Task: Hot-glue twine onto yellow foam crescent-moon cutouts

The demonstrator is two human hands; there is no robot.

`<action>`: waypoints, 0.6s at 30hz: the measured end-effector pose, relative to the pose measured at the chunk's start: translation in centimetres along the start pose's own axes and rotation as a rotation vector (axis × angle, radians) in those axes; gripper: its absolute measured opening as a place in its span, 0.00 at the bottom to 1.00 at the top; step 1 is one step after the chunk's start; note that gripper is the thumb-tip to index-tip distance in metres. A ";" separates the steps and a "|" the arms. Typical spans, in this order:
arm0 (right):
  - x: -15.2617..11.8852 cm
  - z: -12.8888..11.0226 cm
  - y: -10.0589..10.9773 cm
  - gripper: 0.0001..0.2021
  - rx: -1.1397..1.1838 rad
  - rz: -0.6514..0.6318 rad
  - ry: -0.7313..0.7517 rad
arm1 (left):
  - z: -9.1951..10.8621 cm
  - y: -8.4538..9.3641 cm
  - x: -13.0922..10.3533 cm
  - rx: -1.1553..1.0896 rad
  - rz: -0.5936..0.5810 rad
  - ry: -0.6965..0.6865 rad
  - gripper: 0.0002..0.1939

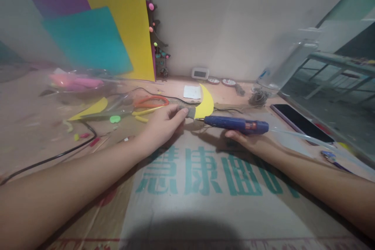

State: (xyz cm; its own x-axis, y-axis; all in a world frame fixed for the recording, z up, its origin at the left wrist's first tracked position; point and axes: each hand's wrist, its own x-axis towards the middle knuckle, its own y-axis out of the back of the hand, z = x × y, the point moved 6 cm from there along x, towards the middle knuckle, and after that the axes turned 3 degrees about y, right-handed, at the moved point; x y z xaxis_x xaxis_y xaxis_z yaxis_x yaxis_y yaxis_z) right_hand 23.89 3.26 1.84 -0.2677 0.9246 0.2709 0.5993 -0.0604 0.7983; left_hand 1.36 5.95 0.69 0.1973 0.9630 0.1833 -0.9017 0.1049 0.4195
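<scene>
Near the middle of the head view, my left hand [166, 122] pinches a small grey piece [190, 112] between thumb and fingers. A yellow crescent shape [206, 102] stands up at the right end of that piece, touching it. My right hand [244, 140] holds a dark blue glue gun [231, 124] from below, most of its fingers hidden. The gun's metal tip points left and meets the lower edge of the crescent and the grey piece. A clear glue stick [288, 133] runs out of the gun's right end.
Orange-handled scissors [150, 101] and yellow scraps lie left of my left hand. A phone [301, 123] and a clear bottle [288, 64] are at the right. Coloured sheets [88, 43] lean on the wall; a black cable [52, 159] crosses the left side.
</scene>
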 end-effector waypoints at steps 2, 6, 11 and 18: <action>0.0 0.0 0.2 0.13 0.000 0.024 -0.018 | 0.0 0.0 0.0 -0.003 0.002 0.004 0.18; 0.1 0.1 0.0 0.14 0.016 0.028 -0.041 | 0.1 -0.1 0.0 -0.017 -0.004 0.015 0.18; 0.2 0.3 -0.5 0.15 0.068 0.031 -0.075 | 0.1 -0.1 0.1 -0.018 -0.001 -0.010 0.18; 0.1 0.5 -0.1 0.10 -0.020 0.051 -0.089 | 0.0 -0.1 0.0 -0.022 -0.003 0.021 0.18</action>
State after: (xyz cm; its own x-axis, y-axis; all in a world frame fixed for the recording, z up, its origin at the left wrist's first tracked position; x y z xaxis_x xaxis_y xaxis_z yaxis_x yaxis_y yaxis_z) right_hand 24.14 3.52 1.50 -0.1691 0.9498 0.2632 0.5946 -0.1146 0.7958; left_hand 1.50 5.93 0.67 0.1921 0.9678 0.1628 -0.9092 0.1131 0.4007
